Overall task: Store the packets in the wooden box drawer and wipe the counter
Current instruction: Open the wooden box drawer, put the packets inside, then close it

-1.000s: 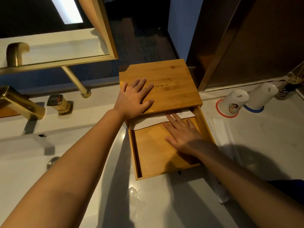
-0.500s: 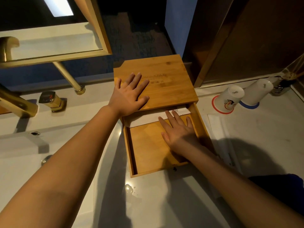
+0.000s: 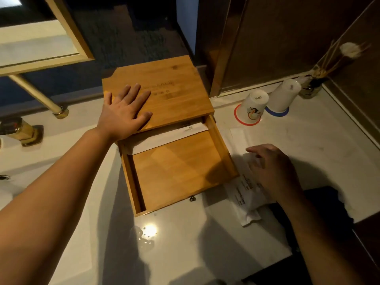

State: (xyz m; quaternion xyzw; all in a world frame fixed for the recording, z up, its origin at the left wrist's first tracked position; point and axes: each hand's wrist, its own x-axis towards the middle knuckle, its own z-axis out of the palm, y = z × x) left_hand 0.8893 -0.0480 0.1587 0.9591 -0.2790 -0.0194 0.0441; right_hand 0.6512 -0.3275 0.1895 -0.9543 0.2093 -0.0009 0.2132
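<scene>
A wooden box [image 3: 176, 95] stands on the white counter with its drawer [image 3: 178, 171] pulled out toward me. One white packet [image 3: 164, 138] lies at the back of the drawer, half under the box top. My left hand [image 3: 123, 114] rests flat on the box lid, fingers spread. My right hand [image 3: 273, 169] hovers over more white packets [image 3: 244, 194] lying on the counter just right of the drawer; its fingers are curled down onto them, and whether they grip one is unclear.
Two upturned paper cups [image 3: 253, 108] [image 3: 283, 95] and a reed diffuser [image 3: 312, 87] stand at the back right. A gold tap handle [image 3: 22, 130] and mirror post [image 3: 55, 110] are at the left. Water drops [image 3: 146, 235] lie before the drawer. A dark cloth [image 3: 324, 204] lies at the right edge.
My right hand has left the drawer and moved right, over the packets on the counter. The left hand stays on the lid. The view has shifted to the right.
</scene>
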